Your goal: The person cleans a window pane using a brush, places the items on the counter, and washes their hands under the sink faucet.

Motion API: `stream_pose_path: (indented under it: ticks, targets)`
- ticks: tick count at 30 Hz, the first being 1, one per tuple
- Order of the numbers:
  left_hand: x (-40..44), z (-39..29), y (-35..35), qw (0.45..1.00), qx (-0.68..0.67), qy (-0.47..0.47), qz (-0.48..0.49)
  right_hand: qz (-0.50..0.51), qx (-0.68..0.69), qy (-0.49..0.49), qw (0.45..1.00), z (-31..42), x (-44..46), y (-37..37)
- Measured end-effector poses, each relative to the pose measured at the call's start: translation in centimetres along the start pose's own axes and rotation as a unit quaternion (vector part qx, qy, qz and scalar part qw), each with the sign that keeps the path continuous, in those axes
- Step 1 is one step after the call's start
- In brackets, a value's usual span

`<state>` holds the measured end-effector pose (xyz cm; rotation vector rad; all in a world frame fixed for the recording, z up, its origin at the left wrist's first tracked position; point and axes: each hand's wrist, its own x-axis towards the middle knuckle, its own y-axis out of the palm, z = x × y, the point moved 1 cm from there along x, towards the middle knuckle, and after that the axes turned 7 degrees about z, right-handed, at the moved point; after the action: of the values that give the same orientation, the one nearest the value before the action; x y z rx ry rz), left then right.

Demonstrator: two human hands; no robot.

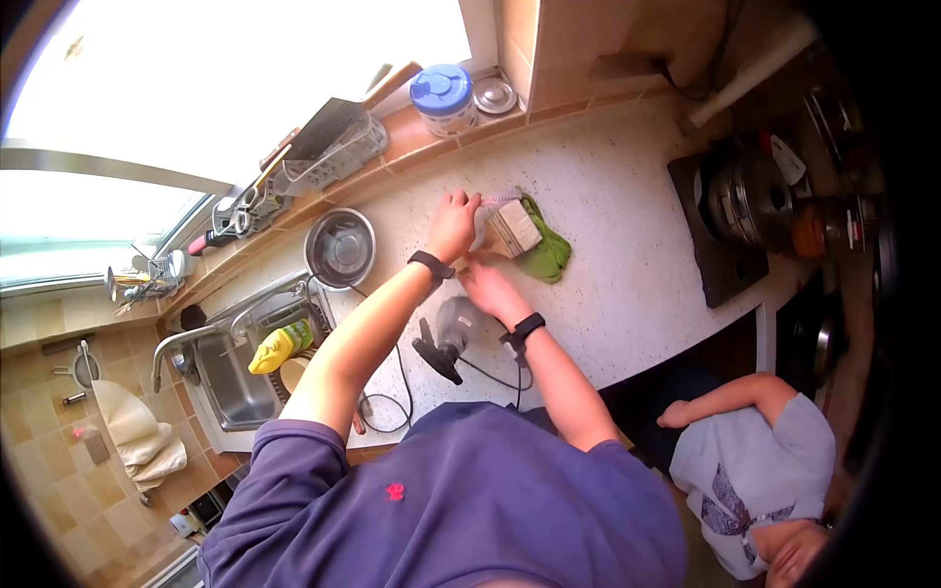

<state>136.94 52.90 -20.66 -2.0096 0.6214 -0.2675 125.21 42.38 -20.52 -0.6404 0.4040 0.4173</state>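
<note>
My left hand is closed at the near-left edge of a small wooden-looking block and some clear plastic; what its fingers grip is too small to tell. Just below, my right hand reaches to the lower side of the same bundle, its fingertips partly hidden. A green cloth lies beside the block on its right. Below my hands, a grey device with a black handle stands on the speckled counter, with a cable near it.
At left are a metal bowl, a sink and a yellow bottle. A blue-lidded container sits on the ledge. A stove is at right. Another person is at lower right.
</note>
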Motion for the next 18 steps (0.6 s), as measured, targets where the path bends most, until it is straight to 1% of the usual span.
stream_pose_path:
  ticks: [2,5,8,11,12,14,15,16,17,18]
  targets:
    - [0.0,1.3,0.2,1.0,0.004,-0.014,-0.008,-0.034,-0.021,0.004,0.999,0.0,1.8,0.5]
    - [-0.7,3.2,1.2,0.998,-0.031,-0.044,0.018,-0.061,-0.032,0.012,0.998,-0.8,3.1,1.1]
    - [-2.0,2.7,0.7,0.998,0.037,-0.04,-0.021,-0.127,-0.003,-0.013,0.992,-1.3,2.8,1.5]
    - [-3.7,1.9,-0.6,0.998,-0.004,-0.033,-0.044,-0.156,0.096,-0.001,0.983,0.2,1.2,0.3]
    - [-4.4,2.2,-0.7,0.997,-0.06,-0.009,-0.041,-0.18,0.113,-0.008,0.977,0.6,0.7,0.1]
    - [-6.2,1.5,-2.3,0.975,-0.209,-0.066,0.042,-0.228,0.147,-0.024,0.962,1.3,0.2,-0.2]
    - [-7.3,1.2,-2.7,0.951,-0.281,-0.092,0.084,-0.234,0.146,-0.043,0.96,1.9,0.0,-0.3]
    - [-8.3,1.3,-2.8,0.964,-0.256,-0.051,0.052,-0.238,0.145,-0.063,0.958,2.5,0.0,-0.4]
    - [-8.6,1.4,-3.2,0.931,-0.339,-0.092,0.094,-0.243,0.144,-0.085,0.956,3.2,0.2,-0.3]
    - [-8.8,1.0,-4.2,0.888,-0.419,-0.131,0.133,-0.248,0.088,-0.114,0.958,3.7,0.3,-0.1]
